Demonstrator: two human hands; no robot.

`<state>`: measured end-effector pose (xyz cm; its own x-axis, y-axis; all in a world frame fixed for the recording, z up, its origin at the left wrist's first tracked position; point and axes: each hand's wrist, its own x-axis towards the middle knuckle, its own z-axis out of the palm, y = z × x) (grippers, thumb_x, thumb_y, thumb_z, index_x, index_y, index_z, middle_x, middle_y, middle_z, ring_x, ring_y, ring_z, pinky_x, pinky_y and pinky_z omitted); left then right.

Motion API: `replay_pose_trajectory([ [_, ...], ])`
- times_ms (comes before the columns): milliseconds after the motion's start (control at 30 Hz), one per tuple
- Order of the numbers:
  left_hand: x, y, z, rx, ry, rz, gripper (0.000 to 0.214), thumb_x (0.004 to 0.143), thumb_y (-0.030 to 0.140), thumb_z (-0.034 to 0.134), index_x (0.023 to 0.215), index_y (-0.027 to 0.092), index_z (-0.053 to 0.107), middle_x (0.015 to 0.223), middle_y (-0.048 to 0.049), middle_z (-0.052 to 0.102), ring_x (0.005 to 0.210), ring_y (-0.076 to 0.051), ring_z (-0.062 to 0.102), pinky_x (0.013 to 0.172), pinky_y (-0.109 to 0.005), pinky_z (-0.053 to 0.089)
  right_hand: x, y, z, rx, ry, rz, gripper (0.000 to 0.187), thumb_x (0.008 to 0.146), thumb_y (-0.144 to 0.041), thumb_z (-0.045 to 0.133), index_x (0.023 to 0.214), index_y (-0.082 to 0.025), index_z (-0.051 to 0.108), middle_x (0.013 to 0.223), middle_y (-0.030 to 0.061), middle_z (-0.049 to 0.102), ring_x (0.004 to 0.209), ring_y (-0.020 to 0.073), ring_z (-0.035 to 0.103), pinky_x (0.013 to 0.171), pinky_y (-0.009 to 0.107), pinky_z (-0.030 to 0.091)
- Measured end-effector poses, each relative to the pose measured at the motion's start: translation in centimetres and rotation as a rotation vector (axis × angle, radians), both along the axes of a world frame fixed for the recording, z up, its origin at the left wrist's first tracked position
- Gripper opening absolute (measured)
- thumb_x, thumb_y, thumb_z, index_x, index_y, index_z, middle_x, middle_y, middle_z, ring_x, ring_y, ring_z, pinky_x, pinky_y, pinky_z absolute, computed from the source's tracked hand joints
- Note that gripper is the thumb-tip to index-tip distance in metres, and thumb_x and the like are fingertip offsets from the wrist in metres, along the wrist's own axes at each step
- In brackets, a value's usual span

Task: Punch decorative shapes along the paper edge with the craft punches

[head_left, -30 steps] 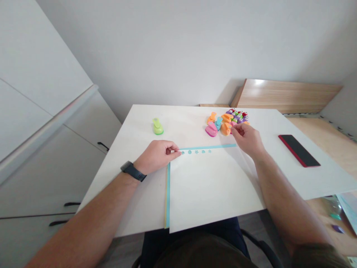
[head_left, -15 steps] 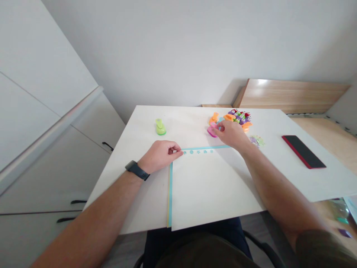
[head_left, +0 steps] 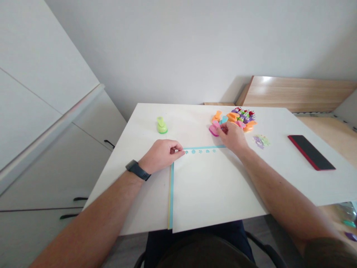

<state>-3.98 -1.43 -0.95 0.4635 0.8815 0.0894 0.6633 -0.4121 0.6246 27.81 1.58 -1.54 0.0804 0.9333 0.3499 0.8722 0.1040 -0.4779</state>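
My left hand (head_left: 163,154) pinches the upper left corner of a white paper sheet (head_left: 214,186) between thumb and fingers. Along that sheet's top edge runs a row of punched shapes (head_left: 200,151), flowers and a circle among them, with blue showing through. Blue and yellow sheets peek out below it at the left. My right hand (head_left: 233,138) has its fingers closed on the right side of a pink craft punch (head_left: 214,129), which stands on the table; its fingertips are partly hidden. Behind are orange punches (head_left: 216,115) and a blue punch (head_left: 223,120).
A lime green craft punch (head_left: 161,125) stands at the back left of the white table (head_left: 150,201). Small owl-like figures (head_left: 247,114) cluster at the back right. Purple and green paper cutouts (head_left: 261,141) lie beside my right wrist, with a black and red flat object (head_left: 311,152) further right.
My right hand has shifted slightly and lowered around the pink punch, uncovering more of the blue and another pink punch. My left hand stays on the sheet's corner. The view has turned slightly.
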Motion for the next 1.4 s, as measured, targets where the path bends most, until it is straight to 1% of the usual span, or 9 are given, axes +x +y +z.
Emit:
replay_pose_trajectory([
  [100, 0.0, 0.0, -0.1, 0.006, -0.003, -0.005, 0.025, 0.089, 0.044, 0.068, 0.090, 0.022, 0.080, 0.074, -0.0001, 0.072, 0.067, -0.015, 0.061, 0.065, -0.028, 0.041, -0.2, -0.1, -0.2, 0.008, 0.065, 0.002, 0.030, 0.094, -0.049, 0.062, 0.090, -0.019, 0.069, 0.081, 0.0053, 0.074, 0.070, 0.0183, 0.063, 0.065, 0.032, 0.044],
  [233, 0.0, 0.0, -0.1, 0.002, -0.019, -0.009, 0.026, 0.090, 0.044, 0.067, 0.090, 0.021, 0.079, 0.076, -0.0009, 0.073, 0.068, -0.015, 0.062, 0.065, -0.027, 0.042, -0.6, -0.3, -0.2, 0.010, 0.181, 0.012, 0.037, 0.095, -0.055, 0.061, 0.091, -0.019, 0.069, 0.081, 0.0057, 0.074, 0.068, 0.0176, 0.064, 0.064, 0.031, 0.045],
  [533, 0.0, -0.1, -0.1, 0.010, -0.019, -0.014, 0.025, 0.090, 0.043, 0.067, 0.089, 0.021, 0.079, 0.076, -0.0010, 0.073, 0.067, -0.015, 0.061, 0.065, -0.027, 0.043, -1.4, -0.6, 0.0, -0.035, 0.333, 0.036, 0.041, 0.091, -0.060, 0.064, 0.090, -0.019, 0.069, 0.081, 0.0061, 0.075, 0.064, 0.0165, 0.061, 0.058, 0.030, 0.044],
  [800, 0.0, -0.1, -0.1, 0.004, -0.031, -0.014, 0.024, 0.089, 0.042, 0.068, 0.088, 0.021, 0.079, 0.076, -0.0005, 0.074, 0.066, -0.015, 0.062, 0.065, -0.027, 0.043, -1.5, -0.8, 0.1, -0.077, 0.371, 0.030, 0.048, 0.090, -0.066, 0.063, 0.094, -0.018, 0.070, 0.082, 0.0072, 0.075, 0.061, 0.0163, 0.061, 0.056, 0.030, 0.044],
  [1200, 0.1, -0.1, 0.1, 0.013, -0.028, -0.023, 0.023, 0.089, 0.041, 0.069, 0.086, 0.021, 0.080, 0.074, -0.0008, 0.074, 0.067, -0.015, 0.062, 0.064, -0.027, 0.042, -1.7, -0.8, 0.2, -0.093, 0.440, 0.093, 0.047, 0.089, -0.066, 0.065, 0.095, -0.019, 0.069, 0.078, 0.0059, 0.072, 0.062, 0.0168, 0.060, 0.056, 0.029, 0.045],
  [1300, 0.1, -0.1, 0.1, 0.015, -0.034, -0.026, 0.022, 0.089, 0.040, 0.069, 0.085, 0.021, 0.079, 0.073, -0.0005, 0.073, 0.067, -0.015, 0.062, 0.063, -0.027, 0.041, -2.3, -0.6, 0.4, -0.109, 0.451, 0.113, 0.046, 0.089, -0.065, 0.065, 0.094, -0.020, 0.068, 0.076, 0.0049, 0.071, 0.061, 0.0169, 0.061, 0.057, 0.029, 0.047],
  [1400, 0.1, -0.2, 0.2, 0.018, -0.031, -0.032, 0.022, 0.089, 0.039, 0.069, 0.084, 0.021, 0.079, 0.073, -0.0007, 0.072, 0.067, -0.015, 0.061, 0.063, -0.027, 0.041, -3.7, -0.2, 1.0, -0.108, 0.389, 0.127, 0.043, 0.089, -0.063, 0.066, 0.092, -0.020, 0.067, 0.081, 0.0055, 0.074, 0.064, 0.0173, 0.064, 0.058, 0.029, 0.048],
])
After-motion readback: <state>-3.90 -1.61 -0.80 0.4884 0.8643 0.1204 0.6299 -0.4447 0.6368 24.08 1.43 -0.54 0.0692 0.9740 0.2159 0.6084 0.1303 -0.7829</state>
